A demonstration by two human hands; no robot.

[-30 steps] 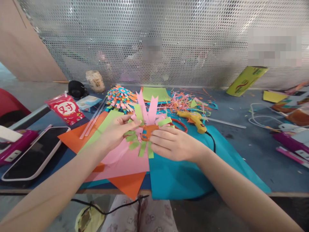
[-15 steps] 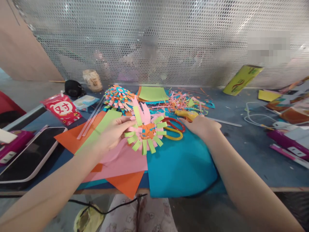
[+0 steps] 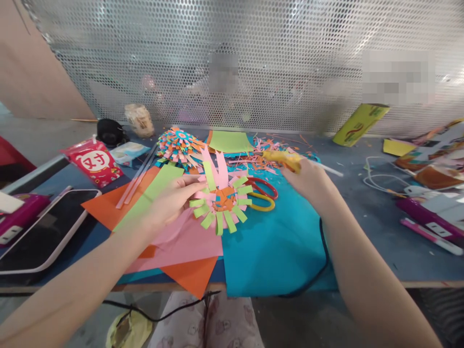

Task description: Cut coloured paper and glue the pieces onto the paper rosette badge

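My left hand (image 3: pixel 181 195) pinches the left edge of a paper flower (image 3: pixel 224 199), which has an orange and blue centre and looped green and pink petals. Two long pink strips and a green one stand up from its back. In my right hand (image 3: pixel 308 179) is a yellow hot glue gun (image 3: pixel 281 158), raised above the blue paper sheet (image 3: pixel 275 251); a clear glue stick (image 3: pixel 331 169) pokes out behind it. Scissors with red and yellow handles (image 3: pixel 266 203) lie between the flower and my right hand. A finished-looking multicoloured paper flower (image 3: pixel 179 147) rests farther back.
Pink (image 3: pixel 203 241) and orange paper sheets lie at the front. Shredded paper (image 3: pixel 268 147) is heaped behind. A phone (image 3: pixel 47 229) and a red packet (image 3: pixel 94 162) sit left; a yellow-green tube (image 3: pixel 360 125) and a purple power strip (image 3: pixel 431 220) are right. The gun's black cord (image 3: pixel 324 246) runs over the front edge.
My right hand has lifted the glue gun off the blue sheet, its nozzle now higher and pointing left. My left hand and the flower have barely shifted.
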